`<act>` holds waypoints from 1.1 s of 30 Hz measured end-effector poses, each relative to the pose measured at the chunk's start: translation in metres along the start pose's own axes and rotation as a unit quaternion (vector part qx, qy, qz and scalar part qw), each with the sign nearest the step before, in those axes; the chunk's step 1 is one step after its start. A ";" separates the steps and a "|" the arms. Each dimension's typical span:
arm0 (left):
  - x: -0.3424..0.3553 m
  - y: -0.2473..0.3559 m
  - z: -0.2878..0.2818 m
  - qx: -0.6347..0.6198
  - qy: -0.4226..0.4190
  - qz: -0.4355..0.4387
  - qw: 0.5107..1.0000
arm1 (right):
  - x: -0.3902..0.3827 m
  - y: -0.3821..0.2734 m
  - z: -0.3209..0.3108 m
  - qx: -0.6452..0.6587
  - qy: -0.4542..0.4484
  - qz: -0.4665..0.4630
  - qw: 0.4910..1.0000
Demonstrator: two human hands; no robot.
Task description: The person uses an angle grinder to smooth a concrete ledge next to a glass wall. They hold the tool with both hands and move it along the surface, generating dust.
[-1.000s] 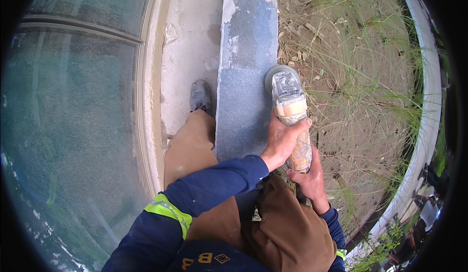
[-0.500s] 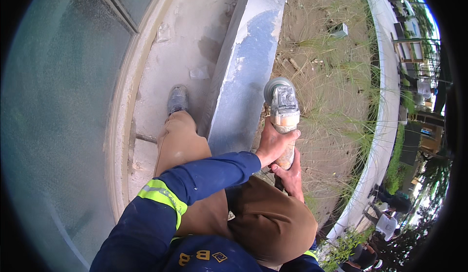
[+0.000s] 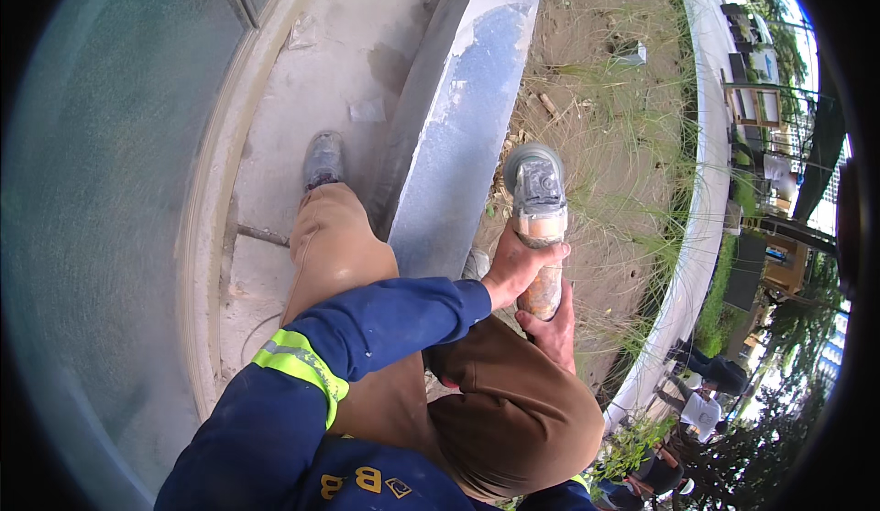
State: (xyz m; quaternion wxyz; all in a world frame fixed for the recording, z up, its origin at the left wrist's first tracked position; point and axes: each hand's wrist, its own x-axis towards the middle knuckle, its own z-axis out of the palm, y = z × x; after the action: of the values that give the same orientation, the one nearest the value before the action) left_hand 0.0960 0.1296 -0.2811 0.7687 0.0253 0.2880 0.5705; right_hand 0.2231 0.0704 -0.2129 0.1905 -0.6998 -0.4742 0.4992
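Observation:
An angle grinder [image 3: 541, 227], caked with pale dust, points away from me with its disc end farthest off. My left hand [image 3: 515, 268] wraps round the body just behind the grinder's head, thumb across the top. At the rear of the handle my right hand [image 3: 553, 329] closes from below and the right, its fingers partly hidden. The round disc [image 3: 532, 164] shows beyond the gear head, to the right of a low wall's grey-blue top [image 3: 472, 117] and apart from it. White flaking patches lie along that wall top.
A dusty glass pane [image 3: 110, 236] rises on the left above a pale ledge [image 3: 275, 126], where my boot [image 3: 324, 158] stands. Right of the wall is sandy soil with tall grass [image 3: 632, 163], bounded by a curved white kerb [image 3: 710, 163]. Several people are at the lower right.
The view has shifted slightly, and the grinder sits a little farther right of the wall. Part of a second boot now shows beside my left hand. Both hands keep their hold.

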 end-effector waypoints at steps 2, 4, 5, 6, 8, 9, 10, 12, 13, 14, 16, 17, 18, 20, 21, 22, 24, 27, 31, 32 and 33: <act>0.005 -0.007 -0.008 -0.001 0.026 -0.013 1.000 | 0.009 0.001 0.001 -0.002 -0.016 0.023 1.000; 0.008 -0.006 -0.009 0.026 0.060 -0.008 0.998 | 0.018 0.013 -0.002 -0.012 -0.032 0.028 0.999; 0.010 -0.005 -0.011 0.041 0.074 -0.005 0.996 | 0.024 0.019 -0.002 -0.012 -0.045 0.033 0.998; 0.014 -0.004 -0.013 0.056 0.086 -0.001 0.995 | 0.032 0.025 -0.002 -0.012 -0.058 0.037 0.998; 0.021 -0.008 -0.021 0.102 0.082 0.006 0.991 | 0.049 0.037 -0.006 0.011 -0.085 0.039 0.996; 0.024 -0.008 -0.021 0.107 0.088 0.000 0.990 | 0.051 0.050 -0.007 0.045 -0.104 0.039 0.993; 0.026 -0.007 -0.021 0.112 0.094 -0.007 0.989 | 0.054 0.060 -0.008 0.079 -0.120 0.040 0.989; 0.028 -0.002 -0.026 0.111 0.090 -0.050 0.988 | 0.062 0.053 -0.008 0.065 -0.151 0.051 0.985; 0.031 0.001 -0.026 0.111 0.082 -0.068 0.988 | 0.063 0.050 -0.010 0.056 -0.154 0.054 0.985; 0.037 0.001 -0.023 0.115 0.077 -0.073 0.988 | 0.068 0.049 -0.012 0.043 -0.150 0.047 0.987; 0.048 -0.003 -0.013 0.124 0.069 -0.083 0.986 | 0.069 0.049 -0.013 0.104 -0.114 0.045 0.987; 0.050 -0.008 -0.007 0.124 0.072 -0.075 0.987 | 0.064 0.044 -0.015 0.135 -0.099 0.052 0.985; 0.052 -0.011 -0.005 0.130 0.065 -0.068 0.987 | 0.058 0.045 -0.018 0.148 -0.099 0.066 0.982; 0.056 -0.014 -0.004 0.136 0.048 -0.051 0.988 | 0.065 0.048 -0.019 0.150 -0.098 0.058 0.982; 0.047 -0.011 0.000 0.149 0.059 -0.072 0.985 | 0.063 0.050 -0.020 0.135 -0.101 0.052 0.984; 0.046 -0.012 -0.002 0.150 0.066 -0.072 0.984 | 0.061 0.051 -0.020 0.120 -0.104 0.046 0.986; 0.043 -0.011 -0.006 0.152 0.088 -0.067 0.982 | 0.062 0.048 -0.018 0.108 -0.116 0.043 0.986; 0.047 -0.015 -0.011 0.132 0.109 -0.063 0.983 | 0.066 0.040 -0.015 0.089 -0.122 0.046 0.988; 0.056 -0.012 -0.012 0.155 0.155 -0.042 0.975 | 0.078 0.027 -0.013 0.064 -0.130 0.036 0.989; 0.055 -0.012 -0.012 0.145 0.155 -0.045 0.976 | 0.079 0.026 -0.013 0.067 -0.133 0.030 0.988; 0.055 -0.011 -0.013 0.136 0.154 -0.050 0.977 | 0.078 0.023 -0.013 0.072 -0.131 0.040 0.988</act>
State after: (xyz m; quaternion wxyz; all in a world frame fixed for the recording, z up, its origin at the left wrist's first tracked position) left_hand 0.1098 0.1709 -0.3189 0.7318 0.0268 0.4790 0.4839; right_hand 0.2498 0.1285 -0.2650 0.1560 -0.6312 -0.4298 0.6265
